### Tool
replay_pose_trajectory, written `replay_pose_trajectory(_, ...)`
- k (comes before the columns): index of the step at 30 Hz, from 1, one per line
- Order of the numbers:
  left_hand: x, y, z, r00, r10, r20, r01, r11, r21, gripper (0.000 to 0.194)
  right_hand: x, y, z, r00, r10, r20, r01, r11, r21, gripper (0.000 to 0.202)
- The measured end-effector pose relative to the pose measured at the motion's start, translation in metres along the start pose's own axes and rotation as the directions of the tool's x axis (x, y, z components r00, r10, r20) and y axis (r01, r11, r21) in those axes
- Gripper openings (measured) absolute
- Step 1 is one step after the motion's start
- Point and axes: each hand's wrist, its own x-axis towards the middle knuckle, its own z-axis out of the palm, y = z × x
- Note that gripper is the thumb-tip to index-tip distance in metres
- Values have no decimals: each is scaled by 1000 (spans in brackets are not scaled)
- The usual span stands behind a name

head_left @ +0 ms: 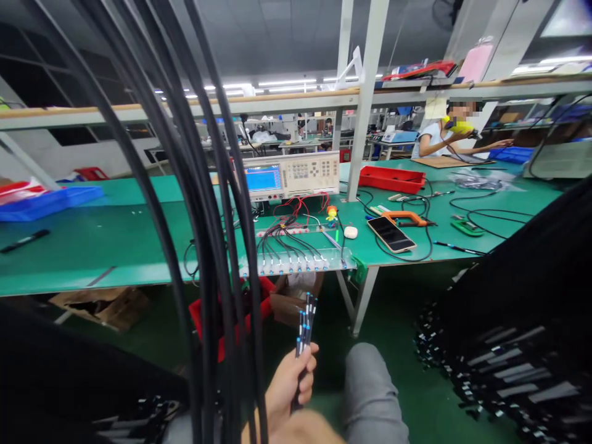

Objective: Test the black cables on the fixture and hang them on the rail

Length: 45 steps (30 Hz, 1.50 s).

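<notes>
My left hand [291, 382] is closed around a small bunch of black cables, low in front of the bench. Their ends [306, 320], with blue tips and white bands, stick up above the thumb. A blurred patch of skin at the bottom edge seems to be my right hand [309, 428]; its fingers cannot be made out. Several thick black cables [203, 203] hang across the left foreground, close to the camera. Beyond my left hand, a clear connector strip [296, 262] with several plugged leads lies along the bench's front edge.
A bench-top tester [291, 176] stands on the green bench [139, 246]. A phone [391, 234], an orange-handled tool [407, 217] and a red tray [393, 179] lie right of it. Large cable bundles [518, 364] hang at both sides. Another person [432, 142] sits beyond.
</notes>
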Motion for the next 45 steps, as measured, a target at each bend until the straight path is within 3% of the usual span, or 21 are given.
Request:
replay_pose_trajectory(3, -20, -4, -3, 996, 49, 71, -63, 976, 207, 40, 23, 5, -33, 984, 13, -176, -9, 1000, 22, 52)
replay_pose_trajectory(5, -32, -11, -5, 989, 31, 142, -66, 967, 244, 43, 51, 9, -58, 916, 86, -391, -61, 995, 74, 55)
replay_pose_trajectory(6, -36, -16, -6, 984, 17, 178, -61, 968, 244, 44, 65, 9, -69, 891, 142, -431, -97, 987, 126, 58)
replay_pose_trajectory(8, -40, -25, -9, 971, -10, 237, -48, 970, 237, 47, 87, 7, -83, 892, 235, -387, -143, 957, 252, 61)
replay_pose_trajectory(10, -41, -31, -10, 963, -43, 265, -17, 975, 224, 50, 97, 0, -84, 949, 238, -208, -165, 934, 318, 56)
replay_pose_trajectory(12, -39, -33, -9, 962, -56, 267, 1, 979, 202, 54, 94, -10, -77, 982, 188, -8, -178, 946, 270, 49)
replay_pose_trajectory(14, -37, -31, -5, 967, -35, 254, -13, 983, 185, 55, 86, -18, -66, 968, 198, 157, -225, 957, 184, 47)
replay_pose_trajectory(16, -36, -26, -1, 972, -10, 233, -34, 982, 186, 52, 80, -21, -59, 944, 234, 232, -274, 949, 157, 48)
replay_pose_trajectory(17, -36, -23, 2, 975, -6, 221, -36, 982, 187, 50, 79, -20, -58, 949, 240, 204, -279, 941, 191, 48)
replay_pose_trajectory(19, -36, -17, 5, 983, 4, 181, -36, 983, 178, 49, 80, -14, -61, 974, 226, 31, -225, 931, 288, 49)
replay_pose_trajectory(21, -34, -12, 8, 992, 41, 119, -61, 983, 171, 47, 82, -3, -66, 958, 255, -134, -197, 918, 345, 51)
replay_pose_trajectory(22, -32, -9, 9, 994, 67, 88, -82, 981, 178, 46, 82, 1, -68, 944, 288, -159, -217, 910, 354, 51)
replay_pose_trajectory(25, -24, -2, 12, 989, 146, 32, -149, 963, 225, 42, 76, 8, -66, 941, 335, -49, -301, 894, 333, 50)
replay_pose_trajectory(29, -14, 8, 22, 979, 200, 22, -200, 949, 245, 40, 68, 1, -55, 969, 234, 80, -247, 900, 358, 38)
replay_pose_trajectory(33, -7, 15, 33, 978, 206, 1, -202, 957, 207, 35, 78, 0, -55, 962, 262, -77, -210, 889, 407, 37)
replay_pose_trajectory(38, 10, 17, 36, 979, 186, -80, -179, 980, 82, 30, 112, 12, -70, 834, 430, -346, -203, 822, 532, 47)
replay_pose_trajectory(40, 18, 16, 35, 977, 162, -140, -166, 986, -17, 26, 126, 16, -76, 811, 454, -368, -194, 803, 563, 45)
replay_pose_trajectory(45, 29, 19, 32, 971, 147, -186, -171, 978, -123, 22, 150, 16, -82, 825, 458, -331, -194, 780, 595, 42)
